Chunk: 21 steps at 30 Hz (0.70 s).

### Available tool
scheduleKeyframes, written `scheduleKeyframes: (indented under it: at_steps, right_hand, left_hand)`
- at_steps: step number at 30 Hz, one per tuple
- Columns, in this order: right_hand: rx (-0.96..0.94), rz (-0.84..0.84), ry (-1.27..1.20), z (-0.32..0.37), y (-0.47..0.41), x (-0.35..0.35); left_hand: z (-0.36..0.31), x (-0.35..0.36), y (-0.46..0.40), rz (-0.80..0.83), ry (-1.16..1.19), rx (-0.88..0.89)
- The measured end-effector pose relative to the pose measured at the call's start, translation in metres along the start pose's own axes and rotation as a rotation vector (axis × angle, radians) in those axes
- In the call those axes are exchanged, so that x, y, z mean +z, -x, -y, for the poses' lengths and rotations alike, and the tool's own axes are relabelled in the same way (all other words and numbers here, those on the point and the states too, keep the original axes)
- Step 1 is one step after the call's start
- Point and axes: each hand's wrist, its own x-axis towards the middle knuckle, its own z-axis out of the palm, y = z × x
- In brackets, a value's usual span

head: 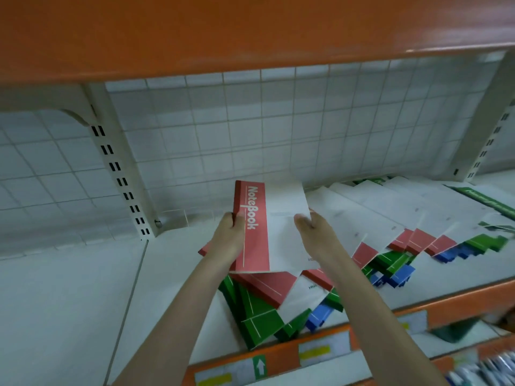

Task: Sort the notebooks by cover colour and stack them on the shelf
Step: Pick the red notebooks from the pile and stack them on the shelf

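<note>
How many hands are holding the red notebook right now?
2. The left hand grips the spine edge of the red-and-white paper notebook; the right hand pinches its opposite white edge. Part of each hand's fingers is hidden behind the cover.

Notebook [274, 227] btwn hands — above pile [362, 246], on shelf [69, 288].

We face a retail shelving bay. An orange upper shelf [223, 32] overhangs the top of view. Behind it runs a white wire grid backing [250, 121], flanked by cream slotted uprights [122, 174], one left, one right. The lower shelf surface [69, 302] is white with an orange front edge [278, 355] carrying yellow price labels [314, 352]. Lighting is even, slightly dim.
</note>
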Motion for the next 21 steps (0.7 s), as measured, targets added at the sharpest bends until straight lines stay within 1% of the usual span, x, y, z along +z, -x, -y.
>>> scheduleKeyframes:
  at_steps: [2, 5, 8, 12, 15, 18, 21]
  right_hand:
    - [0.058, -0.022, -0.001, -0.006, 0.005, -0.011]
    - [0.179, -0.065, -0.079, -0.012, 0.013, -0.039]
    - [0.278, -0.158, -0.146, -0.023, 0.019, -0.078]
    - [0.259, -0.306, -0.208, -0.049, 0.038, -0.128]
    - [0.251, -0.421, -0.181, -0.069, 0.052, -0.165]
    - [0.292, -0.531, -0.163, -0.089, 0.069, -0.204]
    - [0.361, -0.621, -0.183, -0.115, 0.089, -0.242]
  left_hand:
    - [-0.002, 0.011, 0.000, 0.053, 0.008, -0.021]
    - [-0.011, 0.034, 0.001, 0.119, 0.000, -0.019]
    - [-0.025, 0.068, 0.005, 0.243, 0.039, -0.012]
    - [-0.051, 0.122, 0.016, 0.370, 0.053, 0.027]
    - [-0.066, 0.163, 0.028, 0.451, 0.053, 0.062]
    - [-0.084, 0.208, 0.044, 0.551, 0.072, 0.068]
    - [-0.103, 0.256, 0.062, 0.622, 0.018, 0.091]
